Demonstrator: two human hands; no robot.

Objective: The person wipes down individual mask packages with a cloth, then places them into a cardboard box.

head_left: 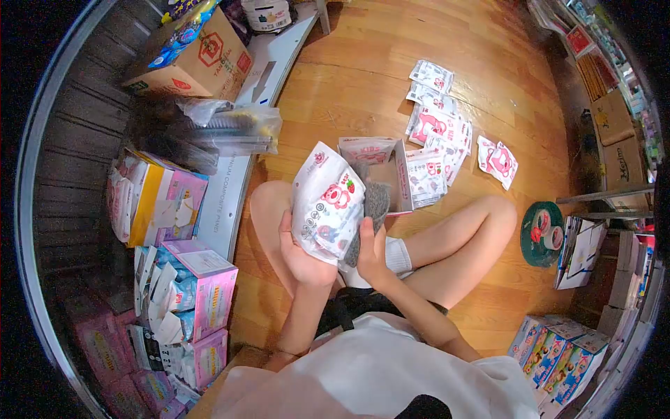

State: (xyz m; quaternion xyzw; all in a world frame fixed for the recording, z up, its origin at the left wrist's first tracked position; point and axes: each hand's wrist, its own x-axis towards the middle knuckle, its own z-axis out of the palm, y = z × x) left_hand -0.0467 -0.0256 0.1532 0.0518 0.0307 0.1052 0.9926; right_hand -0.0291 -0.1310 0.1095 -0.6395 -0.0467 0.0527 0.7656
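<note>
My left hand (307, 257) is closed round the lower left edge of a white packet (329, 202) printed with a pink bear and a strawberry. The packet is tilted up in front of me. Against its right side, my right hand (373, 257) grips a grey fuzzy cloth (377, 201), thumb on top; part of the cloth is hidden behind the packet. Just beyond them an open cardboard box (403, 176) stands on the floor with a similar packet (366, 149) inside. Several more packets (429, 126) lie in an overlapping row right of the box, and a single packet (497, 162) lies apart.
My crossed legs frame the box. At left, a shelf (222, 202) carries a brown carton (202, 59), plastic-wrapped goods (234, 129) and pink boxes (216, 293). A green round tray (532, 244) with tape rolls, colourful boxes (558, 356) and stocked shelves line the right.
</note>
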